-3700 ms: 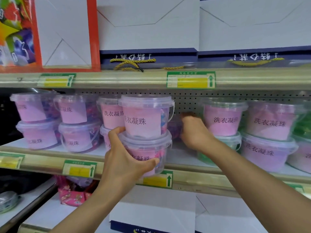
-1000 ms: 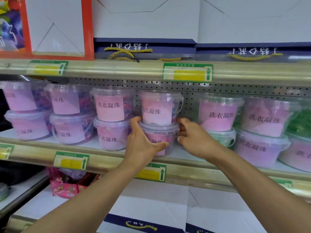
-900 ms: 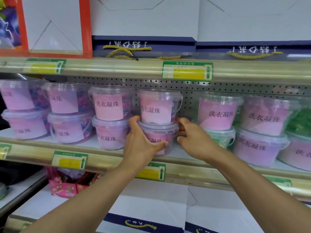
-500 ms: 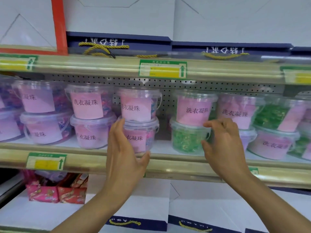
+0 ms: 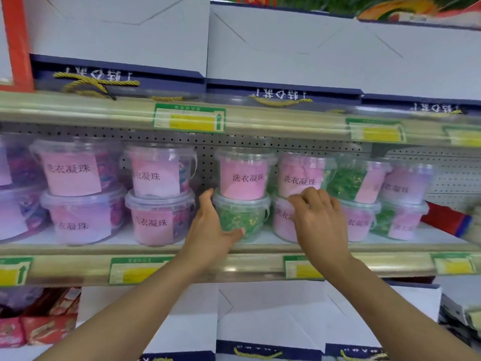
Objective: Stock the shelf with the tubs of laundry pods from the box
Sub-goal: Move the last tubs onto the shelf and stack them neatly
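Tubs stand two high along most of the shelf, so I judge the stocking well along; the box is out of my view and I cannot tell what remains in it. What seems left is squaring up this middle stack.

My left hand cups the green tub on the bottom row, thumb under its front, fingers up its left side. A pink tub sits on top of it. My right hand hangs loosely curled in front of the next stack to the right; whether the fingertips touch a tub or grip anything I cannot tell.

Counting stacks in view, left to right: one cut off at the frame edge, then six full ones, each two tubs high. That gives twelve whole tubs plus the partial pair. Most show pink labels; green contents show clearly in three, and maybe a fourth at bottom right.

A gap stays open between the second and third full stacks.
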Motion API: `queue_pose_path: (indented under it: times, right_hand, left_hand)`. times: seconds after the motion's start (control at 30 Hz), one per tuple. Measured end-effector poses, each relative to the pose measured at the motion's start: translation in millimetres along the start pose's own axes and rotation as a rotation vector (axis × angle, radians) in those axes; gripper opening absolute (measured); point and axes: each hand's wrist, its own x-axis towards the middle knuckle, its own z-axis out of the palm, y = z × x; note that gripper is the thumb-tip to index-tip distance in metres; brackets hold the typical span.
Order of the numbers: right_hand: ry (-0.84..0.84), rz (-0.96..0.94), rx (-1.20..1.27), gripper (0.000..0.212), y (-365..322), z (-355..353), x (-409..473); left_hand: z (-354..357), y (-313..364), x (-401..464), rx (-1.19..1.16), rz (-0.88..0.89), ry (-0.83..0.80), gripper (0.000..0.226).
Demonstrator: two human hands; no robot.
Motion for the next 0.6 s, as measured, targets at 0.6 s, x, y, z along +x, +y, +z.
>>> queue_pose_path:
  times: [0.6]
  right_hand:
    - [-0.031,-0.019,0.039,0.037,32.4,2.2,-5.8]
  left_hand:
    - [20.8,-3.0,24.3,-0.023,0.136,-0.043,0.072]
